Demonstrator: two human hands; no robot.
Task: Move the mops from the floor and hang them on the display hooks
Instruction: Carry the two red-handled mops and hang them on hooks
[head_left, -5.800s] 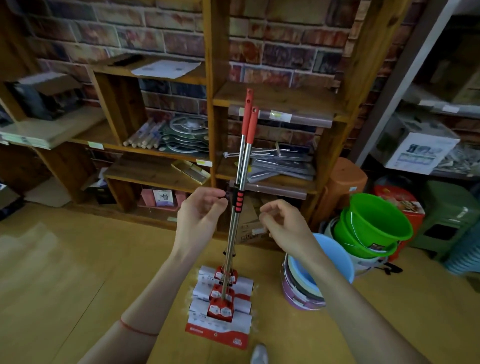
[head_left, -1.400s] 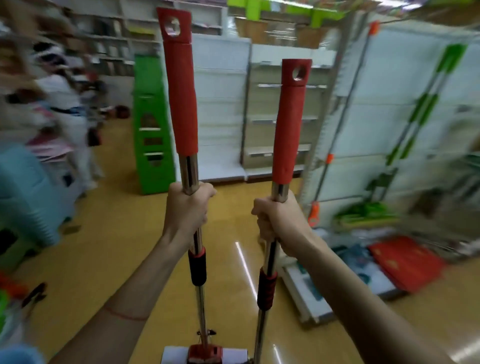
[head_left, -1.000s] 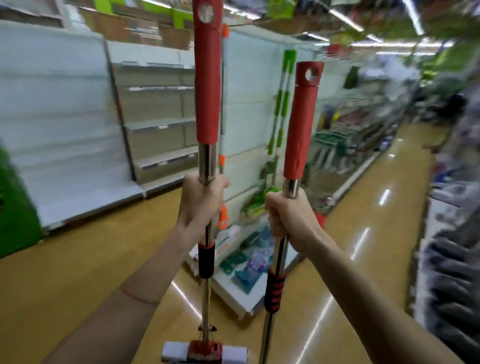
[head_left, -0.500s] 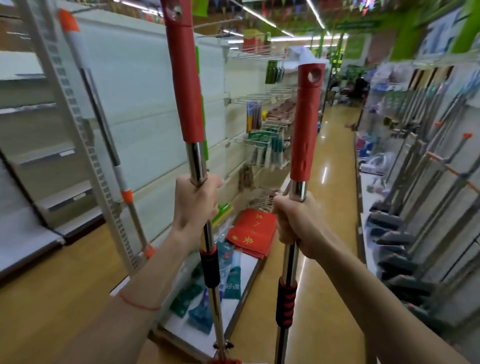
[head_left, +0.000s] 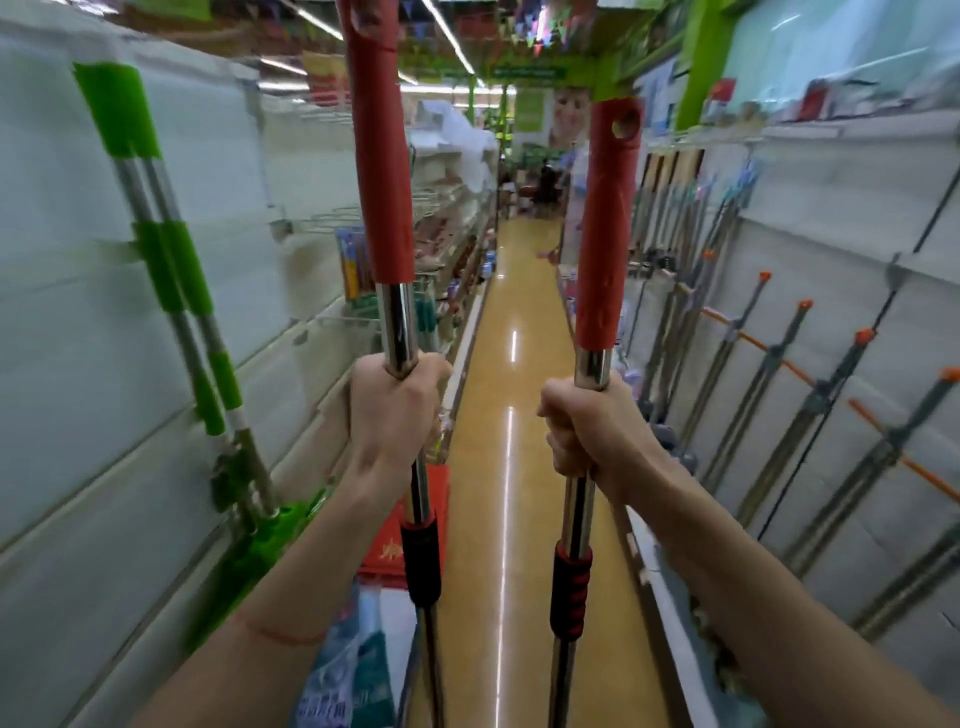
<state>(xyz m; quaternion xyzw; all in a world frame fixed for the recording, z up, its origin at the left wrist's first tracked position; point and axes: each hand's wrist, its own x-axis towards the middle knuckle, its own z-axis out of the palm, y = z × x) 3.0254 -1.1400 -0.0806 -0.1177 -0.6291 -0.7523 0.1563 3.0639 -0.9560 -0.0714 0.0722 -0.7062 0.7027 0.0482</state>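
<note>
Two mops with steel poles and red top grips stand upright in front of me. My left hand (head_left: 395, 410) is closed around the steel pole of the left mop (head_left: 382, 171), just under its red grip. My right hand (head_left: 582, 431) grips the pole of the right mop (head_left: 605, 228) the same way; its red grip ends in a hanging hole. Both mop heads are below the frame, out of sight. Along the right wall a display panel (head_left: 831, 270) carries several hanging mops on hooks.
I face down a narrow shop aisle with a glossy yellow floor (head_left: 511, 395). Green-handled mops (head_left: 176, 291) hang on the white panel at left. Packaged goods (head_left: 395, 540) lie on the low left shelf. A person (head_left: 543, 179) is far down the aisle.
The view has swung right, from the left shelving to looking straight down the aisle. Both hands keep the same hold on the two mops, now slightly farther apart.
</note>
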